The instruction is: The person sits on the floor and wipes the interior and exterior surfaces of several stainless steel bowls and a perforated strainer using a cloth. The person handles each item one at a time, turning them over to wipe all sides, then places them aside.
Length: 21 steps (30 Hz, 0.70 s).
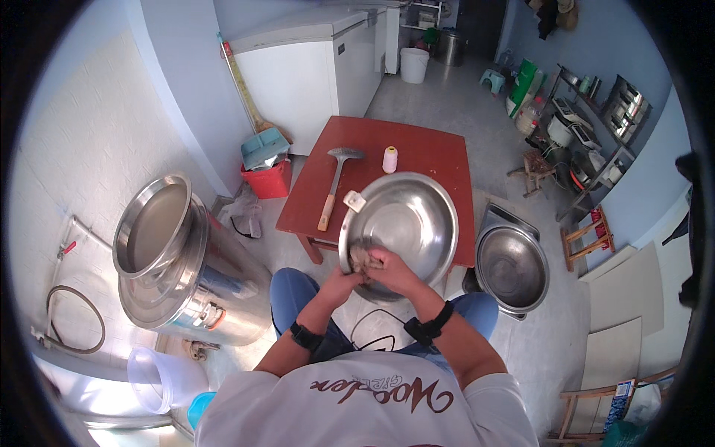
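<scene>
A wide stainless steel basin (pixel 413 215) rests over the front of a low red wooden table (pixel 424 134), its near side towards my lap. My left hand (pixel 339 289) grips the near left rim. Bunched brownish cloth (pixel 363 260) is in my right hand (pixel 392 272), pressed against the inner wall beside the left hand; blur hides its details. A small whitish piece (pixel 354 201) sits on the basin's left rim. Left of the basin lies a perforated skimmer (pixel 334 190) with a wooden handle. Behind the basin stands a spool of pink thread (pixel 390 160).
A second metal basin (pixel 511 268) is on the floor at right. At left, a large steel drum (pixel 234 285) carries a tilted basin (pixel 153 223). Beyond the table are a red bin (pixel 268 181), a broom (pixel 243 84) and a white chest freezer (pixel 285 78). Shelving (pixel 592 106) lines the right wall.
</scene>
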Tool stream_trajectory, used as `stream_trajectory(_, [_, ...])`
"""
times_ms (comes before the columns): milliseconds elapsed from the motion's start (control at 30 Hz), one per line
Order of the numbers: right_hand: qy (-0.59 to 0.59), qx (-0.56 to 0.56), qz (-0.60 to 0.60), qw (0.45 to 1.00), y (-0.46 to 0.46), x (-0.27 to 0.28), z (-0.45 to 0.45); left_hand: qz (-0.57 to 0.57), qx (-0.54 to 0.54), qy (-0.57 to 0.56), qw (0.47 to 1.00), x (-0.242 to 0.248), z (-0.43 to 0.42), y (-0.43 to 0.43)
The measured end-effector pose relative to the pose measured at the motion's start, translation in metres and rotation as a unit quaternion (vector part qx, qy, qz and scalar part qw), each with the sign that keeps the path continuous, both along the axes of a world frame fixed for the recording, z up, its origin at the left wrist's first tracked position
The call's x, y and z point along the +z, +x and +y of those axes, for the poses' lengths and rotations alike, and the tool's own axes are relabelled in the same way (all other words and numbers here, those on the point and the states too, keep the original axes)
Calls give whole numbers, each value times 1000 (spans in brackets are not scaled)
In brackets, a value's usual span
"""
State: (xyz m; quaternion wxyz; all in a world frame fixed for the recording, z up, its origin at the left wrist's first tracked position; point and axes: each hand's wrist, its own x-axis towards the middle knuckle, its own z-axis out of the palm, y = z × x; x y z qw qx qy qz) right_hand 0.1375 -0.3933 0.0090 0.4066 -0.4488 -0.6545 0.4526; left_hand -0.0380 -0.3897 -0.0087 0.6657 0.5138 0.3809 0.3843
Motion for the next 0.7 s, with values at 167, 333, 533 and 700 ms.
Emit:
stream_trajectory(167, [123, 96, -309, 938, 47, -24, -6, 82, 76, 58, 992, -17, -6, -7])
stream_trajectory(333, [191, -146, -514, 824, 76, -27, 3, 171, 104, 87, 976, -9, 6, -8])
stream_trajectory(533, [27, -58, -69, 996, 7, -20, -23, 0, 113, 31, 993, -10, 0, 14])
stream_trajectory(700, [338, -131, -91, 927, 1, 7, 13, 60, 15, 149, 987, -20, -3, 20])
